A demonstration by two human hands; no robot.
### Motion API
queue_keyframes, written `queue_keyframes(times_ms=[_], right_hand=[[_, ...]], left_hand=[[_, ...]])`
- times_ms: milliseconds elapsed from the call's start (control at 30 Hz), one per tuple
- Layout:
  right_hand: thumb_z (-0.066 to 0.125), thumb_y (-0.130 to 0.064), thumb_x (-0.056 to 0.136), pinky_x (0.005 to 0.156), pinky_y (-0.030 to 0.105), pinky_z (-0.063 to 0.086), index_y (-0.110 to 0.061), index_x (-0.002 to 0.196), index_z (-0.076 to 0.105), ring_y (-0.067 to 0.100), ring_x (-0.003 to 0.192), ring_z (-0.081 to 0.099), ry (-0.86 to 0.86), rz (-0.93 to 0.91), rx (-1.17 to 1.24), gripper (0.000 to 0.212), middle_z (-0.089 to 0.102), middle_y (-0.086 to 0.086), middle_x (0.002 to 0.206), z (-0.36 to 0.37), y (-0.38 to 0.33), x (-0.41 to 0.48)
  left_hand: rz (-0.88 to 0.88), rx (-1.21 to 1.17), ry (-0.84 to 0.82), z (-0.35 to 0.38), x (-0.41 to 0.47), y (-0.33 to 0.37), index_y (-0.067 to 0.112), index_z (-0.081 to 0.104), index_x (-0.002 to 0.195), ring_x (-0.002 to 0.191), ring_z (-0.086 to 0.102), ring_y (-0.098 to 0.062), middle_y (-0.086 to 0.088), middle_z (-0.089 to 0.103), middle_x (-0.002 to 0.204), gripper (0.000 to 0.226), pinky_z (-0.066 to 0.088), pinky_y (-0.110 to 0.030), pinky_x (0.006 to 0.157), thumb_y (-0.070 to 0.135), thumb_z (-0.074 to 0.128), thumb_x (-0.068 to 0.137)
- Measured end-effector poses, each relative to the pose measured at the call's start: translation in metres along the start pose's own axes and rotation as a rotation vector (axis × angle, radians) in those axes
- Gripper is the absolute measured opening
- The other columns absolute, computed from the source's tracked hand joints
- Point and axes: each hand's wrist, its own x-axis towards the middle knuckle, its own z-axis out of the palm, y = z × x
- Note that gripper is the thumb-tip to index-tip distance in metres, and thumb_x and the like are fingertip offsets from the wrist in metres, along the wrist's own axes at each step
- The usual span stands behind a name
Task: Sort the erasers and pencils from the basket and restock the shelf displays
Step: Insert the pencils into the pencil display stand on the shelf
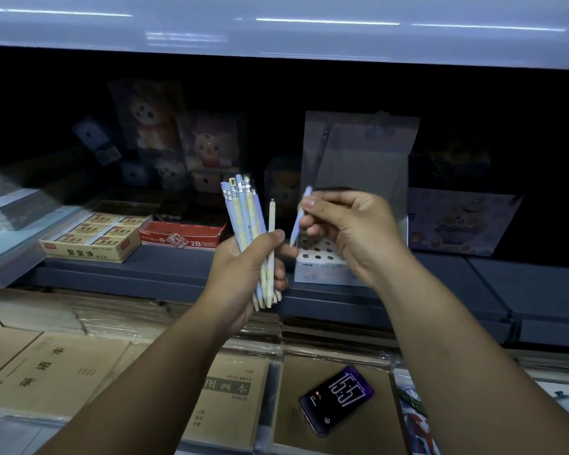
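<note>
Head view showed the left hand [243, 272] gripping a pencil bundle [243, 211], the right hand [355, 231] pinching one pencil [298, 221], half hiding a holed box [319, 261] at the front edge of the shelf [145, 269].

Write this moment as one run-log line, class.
left hand: grips pencil bundle | right hand: pinches single pencil | holder with holes: on shelf, partly behind right hand | step: single pencil not yet slotted

A red box [182, 239] at ten o'clock read "2B" on its front. Just at its nine o'clock, a yellow box [89, 246] carried Chinese characters I could not make out for sure. The phone [336, 399] at five o'clock showed "15:57". The left notebook [46, 372] at seven o'clock read "英语本", and the middle notebook [230, 392] at six read "图画本".
</note>
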Motion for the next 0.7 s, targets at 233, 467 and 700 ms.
queue_keyframes(times_ms=[233, 467, 700], right_hand=[[0.068, 0.006, 0.085, 0.066, 0.034, 0.062, -0.001, 0.081, 0.074, 0.023, 0.060, 0.071, 0.297, -0.143, -0.244, 0.010, 0.074, 0.016, 0.068, -0.009, 0.002, 0.017], [0.068, -0.001, 0.087, 0.073, 0.044, 0.062, -0.002, 0.081, 0.074, 0.029, 0.068, 0.074, 0.280, -0.169, -0.394, 0.009, 0.073, 0.013, 0.066, 0.000, 0.013, 0.019], [0.064, -0.001, 0.086, 0.051, 0.033, 0.056, -0.012, 0.080, 0.075, 0.023, 0.057, 0.071, 0.314, -0.206, -0.586, 0.016, 0.072, 0.011, 0.064, 0.006, 0.013, 0.027]], left_hand=[[-0.017, -0.052, 0.032, -0.002, 0.003, 0.002, 0.011, 0.047, 0.089, 0.049, 0.046, -0.017, -0.004, 0.044, 0.064, 0.024, 0.041, -0.028, 0.045, 0.013, 0.071, 0.093], [-0.010, -0.049, 0.005, -0.003, 0.000, 0.003, 0.014, 0.050, 0.085, 0.049, 0.047, -0.017, -0.001, 0.045, 0.055, 0.026, 0.042, -0.028, 0.046, 0.015, 0.076, 0.089], [-0.014, -0.042, 0.027, -0.004, -0.002, 0.007, 0.011, 0.063, 0.093, 0.051, 0.050, -0.016, -0.003, 0.051, 0.056, 0.025, 0.046, -0.028, 0.048, 0.021, 0.081, 0.081]])
